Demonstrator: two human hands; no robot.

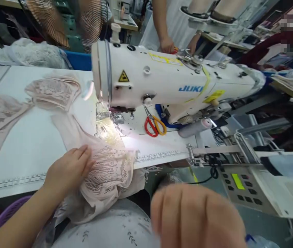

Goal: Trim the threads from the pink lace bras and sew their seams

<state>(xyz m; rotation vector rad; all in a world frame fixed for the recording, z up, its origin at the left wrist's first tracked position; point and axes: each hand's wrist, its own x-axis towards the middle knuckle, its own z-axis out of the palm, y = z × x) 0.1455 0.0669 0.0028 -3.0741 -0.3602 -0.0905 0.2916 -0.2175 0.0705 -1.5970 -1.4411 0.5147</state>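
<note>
My left hand is closed on the upper edge of a pale pink lace garment, which hangs over the table's front edge toward my lap. Part of its thin fabric runs up on the table beside the needle area of a white sewing machine. My right hand is raised close to the camera at the lower right, blurred, its fingers curled; anything inside it is hidden. Scissors with one red and one yellow handle lie under the machine arm.
More pink lace pieces lie on the white table at the left. A fan and white fabric are behind. A control panel is at right. Across the machine, another person's hand holds something red-handled.
</note>
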